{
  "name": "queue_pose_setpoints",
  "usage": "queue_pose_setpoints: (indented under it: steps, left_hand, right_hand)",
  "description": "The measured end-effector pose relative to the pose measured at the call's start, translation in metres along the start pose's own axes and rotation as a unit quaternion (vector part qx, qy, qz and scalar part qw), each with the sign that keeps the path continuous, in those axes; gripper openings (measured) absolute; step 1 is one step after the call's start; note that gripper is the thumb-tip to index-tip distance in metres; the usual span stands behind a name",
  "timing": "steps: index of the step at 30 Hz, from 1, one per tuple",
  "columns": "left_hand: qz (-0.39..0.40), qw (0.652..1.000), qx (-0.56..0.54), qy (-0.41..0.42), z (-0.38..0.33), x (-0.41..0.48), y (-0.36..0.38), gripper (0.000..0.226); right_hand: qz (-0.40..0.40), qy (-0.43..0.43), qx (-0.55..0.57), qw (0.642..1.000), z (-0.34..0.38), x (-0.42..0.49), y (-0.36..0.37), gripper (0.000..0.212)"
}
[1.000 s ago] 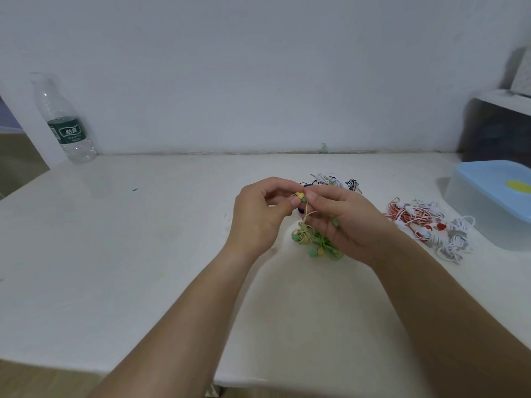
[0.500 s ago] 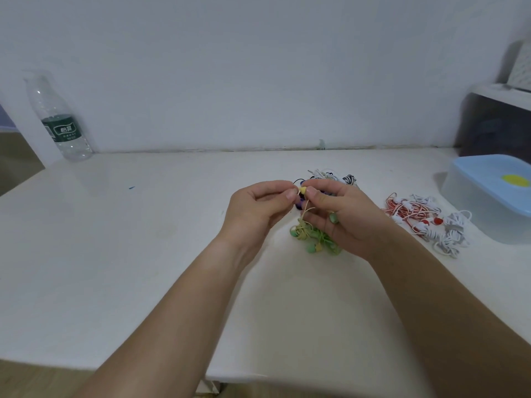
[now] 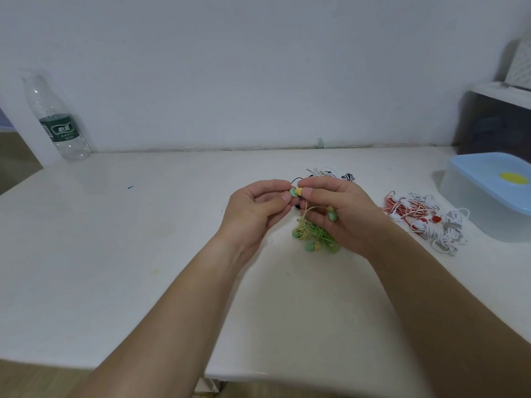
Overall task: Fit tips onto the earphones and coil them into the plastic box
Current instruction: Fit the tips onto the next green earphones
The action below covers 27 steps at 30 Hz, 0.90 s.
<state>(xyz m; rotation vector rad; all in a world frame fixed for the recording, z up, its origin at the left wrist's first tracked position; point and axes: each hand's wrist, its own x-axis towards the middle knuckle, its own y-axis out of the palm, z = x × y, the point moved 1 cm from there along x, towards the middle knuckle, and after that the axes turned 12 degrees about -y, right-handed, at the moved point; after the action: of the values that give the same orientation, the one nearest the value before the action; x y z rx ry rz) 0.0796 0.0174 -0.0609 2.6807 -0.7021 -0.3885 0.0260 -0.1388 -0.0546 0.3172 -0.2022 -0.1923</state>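
The left hand's (image 3: 253, 214) fingers (image 3: 283, 196) are pinched together on a small mint-green ear tip (image 3: 292, 192), pressed right against the yellow earbud (image 3: 298, 191) that the right hand's (image 3: 342, 214) thumb and forefinger clamp from the other side. A thin yellowish cable (image 3: 311, 208) loops down from that earbud to a second green-and-yellow earbud (image 3: 332, 215) tucked against the right hand's lower fingers. Just beneath both hands, a tangled heap of green and yellow earphones (image 3: 311, 239) lies on the white worktop (image 3: 143, 254). Behind the hands sits a bundle of black-and-white earphones (image 3: 330, 173), partly hidden. To the right lies a pile of red-and-white earphones (image 3: 411, 211), touching a knot of white earphones (image 3: 451, 231). Beyond these, at the worktop's right edge, stands the translucent plastic box with a pale blue lid (image 3: 488, 193), lid on. Far off at the back left corner, a clear plastic water bottle with a green label (image 3: 56, 119) stands against the wall.
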Motion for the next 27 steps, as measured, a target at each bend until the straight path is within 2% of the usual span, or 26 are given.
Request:
queue_pose_setpoints:
  steps: [13,18,27]
  left_hand:
    - [-0.024,0.999,0.028,0.015,0.0000,0.0015,-0.0010,0.017]
    - [0.000,1.000,0.009,0.008,-0.0008,0.0003,0.0007,0.015]
    - [-0.005,1.000,0.007,0.014,0.0005,0.0017,0.0003,0.017]
  right_hand:
    - [-0.017,-0.005,-0.018,1.000,-0.0012,0.0004,-0.0010,0.010]
    - [-0.006,-0.009,-0.022,1.000,0.0002,-0.0012,0.0001,0.015]
    - [-0.023,0.002,-0.009,1.000,-0.0006,0.0013,-0.0015,0.011]
